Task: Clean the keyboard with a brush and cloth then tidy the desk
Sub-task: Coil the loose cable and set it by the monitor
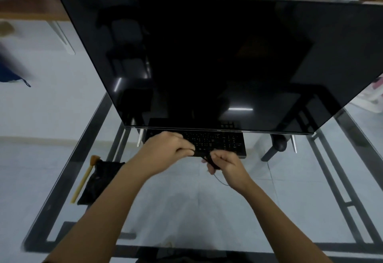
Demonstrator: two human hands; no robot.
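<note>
Step in hand: both hands are working at the near edge of the flat black plastic keyboard (209,143), which is lying on the bench under the large dark monitor (207,59); this looks like handling its thin black cable (219,179), not yet brushing.
Left hand (165,146): curling closed at the keyboard's near left edge, seemingly pinching it.
Right hand (226,164): closing around a small dark object, the cable trailing below.
Next move: probably reaching left for the wooden-handled brush (85,178), lying beside the black cloth (99,180).
Surface: clear glass bench (186,211) on a dark metal frame.
Room: pale tiled floor (51,107) showing through and around.
</note>
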